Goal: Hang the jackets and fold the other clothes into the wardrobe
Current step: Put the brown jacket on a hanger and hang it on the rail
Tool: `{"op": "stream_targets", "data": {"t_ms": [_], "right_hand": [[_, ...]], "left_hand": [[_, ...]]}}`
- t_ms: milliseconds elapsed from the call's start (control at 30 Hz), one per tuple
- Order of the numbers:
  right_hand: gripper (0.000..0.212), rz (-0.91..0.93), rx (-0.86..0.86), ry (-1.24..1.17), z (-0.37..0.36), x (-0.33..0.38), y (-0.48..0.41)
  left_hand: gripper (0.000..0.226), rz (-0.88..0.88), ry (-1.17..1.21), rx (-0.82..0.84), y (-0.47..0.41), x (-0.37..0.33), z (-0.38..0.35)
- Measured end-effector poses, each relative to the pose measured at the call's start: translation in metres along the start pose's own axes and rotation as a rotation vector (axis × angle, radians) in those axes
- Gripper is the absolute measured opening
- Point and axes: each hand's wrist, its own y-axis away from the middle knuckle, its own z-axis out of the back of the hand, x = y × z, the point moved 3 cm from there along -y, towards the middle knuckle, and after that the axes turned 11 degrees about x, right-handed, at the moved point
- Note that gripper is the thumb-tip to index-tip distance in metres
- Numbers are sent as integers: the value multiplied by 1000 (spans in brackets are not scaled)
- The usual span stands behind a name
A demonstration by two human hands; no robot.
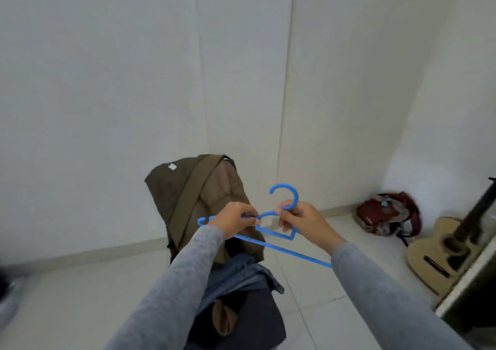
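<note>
While the head view looks down over two grey-sleeved arms, a blue plastic hanger (273,232) is seen held in front of the body by both hands. The left hand (233,222) is closed around the hanger's left shoulder arm, its grip clamped on the plastic near the left end, which juts out just past the knuckles. The right hand (304,224) is closed at the neck of the hanger, just under the hook, with the fingers (285,216) pinched on the plastic; the hook rises above them and the lower bar runs down and to the right, under the right wrist. Behind and below the hanger, an olive-brown padded jacket (193,196) is seen draped in a heap, its lining turned outward, apparently untouched by either hand. Below it, between the forearms, a pile of other clothes (241,290) is seen, with blue denim on top and darker fabric beneath. A closed white wardrobe door (241,67) fills the background. On the floor (80,296) at the right, a red patterned bag (386,216) lies near the wall, and a guitar (440,253) is seen just beside it.
</note>
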Motion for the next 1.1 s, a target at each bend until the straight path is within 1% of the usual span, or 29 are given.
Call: {"op": "stream_targets", "data": {"t_ms": [100, 167, 367, 433, 467, 567, 600, 667, 733, 800, 867, 933, 1033, 1100], "right_hand": [[16, 27, 73, -30, -44, 14, -46], [16, 35, 119, -48, -67, 17, -76], [18, 21, 226, -61, -95, 3, -169], [18, 21, 209, -70, -92, -1, -204], [18, 25, 206, -74, -87, -8, -237], [16, 39, 95, -110, -71, -8, -276], [17, 41, 55, -122, -64, -11, -296], [18, 28, -25, -163, -50, -20, -334], [18, 26, -140, -210, -39, -28, -362], [16, 38, -247, -243, -31, -38, -384], [16, 45, -316, -267, -30, -53, -404], [15, 50, -353, -284, -34, -68, -417], [16, 35, -386, -306, -38, -85, -430], [12, 30, -381, -305, -40, -93, -438]], "left_hand": [[14, 89, 22, -72, 30, 44, 33], [18, 145, 36, -123, 42, 71, 49], [26, 321, 70, -195, 40, 145, 87], [31, 381, 73, -247, 28, 168, 103], [32, 417, 80, -296, 10, 186, 115], [26, 474, 67, -511, -6, 207, 142], [27, 509, 56, -589, -18, 217, 153], [31, 621, 42, -681, -44, 239, 170], [34, 698, 24, -678, -69, 256, 177], [38, 741, -14, -619, -96, 269, 174], [41, 795, -92, -562, -123, 283, 170], [49, 846, -196, -520, -145, 292, 167], [71, 890, -321, -467, -178, 301, 165], [83, 912, -373, -434, -197, 309, 167]]}}
